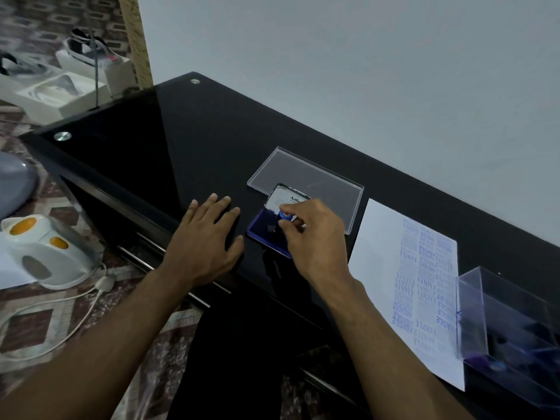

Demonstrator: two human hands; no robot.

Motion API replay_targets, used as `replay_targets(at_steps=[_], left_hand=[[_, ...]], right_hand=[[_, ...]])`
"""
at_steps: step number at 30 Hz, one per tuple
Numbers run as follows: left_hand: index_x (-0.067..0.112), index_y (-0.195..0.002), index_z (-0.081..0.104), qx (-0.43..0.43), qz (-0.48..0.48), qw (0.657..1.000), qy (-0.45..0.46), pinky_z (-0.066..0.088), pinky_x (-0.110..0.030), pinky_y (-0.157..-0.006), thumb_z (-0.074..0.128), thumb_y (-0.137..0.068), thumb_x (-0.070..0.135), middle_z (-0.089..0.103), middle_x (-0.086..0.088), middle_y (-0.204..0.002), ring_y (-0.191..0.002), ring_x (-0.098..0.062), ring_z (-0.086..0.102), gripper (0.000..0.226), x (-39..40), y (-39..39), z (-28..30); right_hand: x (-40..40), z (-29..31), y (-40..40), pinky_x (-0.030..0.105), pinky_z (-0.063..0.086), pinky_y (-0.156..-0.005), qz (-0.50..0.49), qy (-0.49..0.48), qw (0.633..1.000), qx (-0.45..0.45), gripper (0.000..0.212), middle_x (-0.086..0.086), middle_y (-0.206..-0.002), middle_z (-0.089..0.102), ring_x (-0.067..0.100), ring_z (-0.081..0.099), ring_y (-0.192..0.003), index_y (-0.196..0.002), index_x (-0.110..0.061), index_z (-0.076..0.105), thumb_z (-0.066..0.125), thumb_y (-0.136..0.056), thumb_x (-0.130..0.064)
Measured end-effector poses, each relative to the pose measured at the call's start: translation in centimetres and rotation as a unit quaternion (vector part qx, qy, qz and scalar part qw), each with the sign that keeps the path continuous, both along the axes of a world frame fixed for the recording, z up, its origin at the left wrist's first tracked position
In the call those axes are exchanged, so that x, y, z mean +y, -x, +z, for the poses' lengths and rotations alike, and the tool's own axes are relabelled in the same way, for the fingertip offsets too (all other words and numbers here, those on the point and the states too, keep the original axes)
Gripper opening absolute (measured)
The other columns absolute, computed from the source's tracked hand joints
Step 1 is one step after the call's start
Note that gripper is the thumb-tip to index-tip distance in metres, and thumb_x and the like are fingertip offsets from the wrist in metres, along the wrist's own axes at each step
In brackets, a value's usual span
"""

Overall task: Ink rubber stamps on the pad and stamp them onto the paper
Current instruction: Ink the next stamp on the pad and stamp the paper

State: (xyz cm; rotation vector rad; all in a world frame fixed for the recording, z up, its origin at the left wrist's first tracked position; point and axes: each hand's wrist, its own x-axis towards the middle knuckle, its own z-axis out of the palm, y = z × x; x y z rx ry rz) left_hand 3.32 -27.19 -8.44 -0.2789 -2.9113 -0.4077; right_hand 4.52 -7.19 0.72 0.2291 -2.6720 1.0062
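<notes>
Bench (188,140): black, glossy, set against a pale wall; two round metal caps at its far left corners.

Ink pad (266,234): blue, in an open case near the middle of the bench, its hinged lid (288,198) raised at the far side with a white label showing. Partly covered by the right hand.

Rubber stamp (285,216): blue knob handle, held over the ink pad; whether its face touches the pad cannot be told.

Right hand (315,237): above the ink pad, fingers (291,234) curled and pinching the rubber stamp's handle.

Left hand (206,237): flat on the bench just left of the ink pad, fingers straight and spread, thumb towards the pad, holding nothing.

Paper (381,253): white sheet lying to the right of the ink pad, near edge at the bench front. Its right half is crowded with blue stamped words, among them SAMPLE and AMENDED, printed in overlapping rows.

Clear tray (318,180): shallow transparent plastic piece lying flat behind the ink pad, between it and the wall.

Clear box (503,298): transparent container at the right end of the bench, overlapping the paper's right edge, with dark items inside, too blurred to identify.

Floor, left of the bench: white kettle (45,253) with orange parts and a white cord; white boxes farther back.
</notes>
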Motion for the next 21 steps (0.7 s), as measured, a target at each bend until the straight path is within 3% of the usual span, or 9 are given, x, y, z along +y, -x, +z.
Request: replay_targets(at_steps=[3,9,13,18,21], left_hand=[[0.02,-0.148,0.047,0.006,0.004,1.0,0.0,0.014,-0.05,-0.125,0.032,-0.092,0.057,0.038,-0.006,-0.159,-0.152,-0.024,0.022,0.069,0.08,0.03,-0.17],[0.019,-0.146,0.049,0.02,0.004,1.0,0.003,0.016,-0.051,-0.124,0.033,-0.093,0.056,0.04,-0.007,-0.158,-0.152,-0.025,0.025,0.067,0.17,-0.05,-0.35],[0.019,-0.145,0.05,0.027,0.006,1.0,0.006,0.017,-0.051,-0.124,0.033,-0.094,0.055,0.041,-0.007,-0.157,-0.151,-0.025,0.026,0.065,0.16,-0.02,-0.52],[0.019,-0.146,0.049,0.031,0.008,0.999,0.006,0.016,-0.05,-0.124,0.033,-0.094,0.055,0.04,-0.006,-0.157,-0.151,-0.025,0.025,0.065,0.24,-0.06,-0.57],[0.019,-0.146,0.049,0.033,0.008,0.999,0.004,0.016,-0.05,-0.124,0.033,-0.094,0.056,0.04,-0.007,-0.157,-0.152,-0.025,0.024,0.066,0.2,-0.07,-0.61]], right_hand=[[0.04,-0.01,0.15,0.023,0.05,-0.092,0.01,-0.045,0.999,-0.029,0.025,0.003,-0.113,0.066,0.014,0.062,-0.101,-0.116,-0.016,0.072,0.068,-0.091,-0.013],[0.09,0.11,0.73,0.025,0.047,-0.096,0.01,-0.094,0.994,-0.054,0.028,0.003,-0.119,0.062,0.016,0.06,-0.109,-0.122,-0.018,0.069,0.065,-0.094,-0.018],[0.03,0.07,0.73,0.024,0.046,-0.095,0.012,-0.091,0.994,-0.052,0.027,0.003,-0.118,0.062,0.015,0.06,-0.108,-0.12,-0.017,0.07,0.064,-0.094,-0.019],[0.15,0.39,0.78,0.021,0.048,-0.085,0.018,-0.082,0.996,-0.029,0.018,0.002,-0.105,0.067,0.008,0.058,-0.09,-0.109,-0.016,0.075,0.067,-0.093,-0.019],[0.07,0.58,1.02,0.028,0.053,-0.09,0.019,-0.073,0.996,-0.039,0.019,0.0,-0.107,0.068,0.009,0.062,-0.095,-0.109,-0.018,0.075,0.069,-0.091,-0.018]])
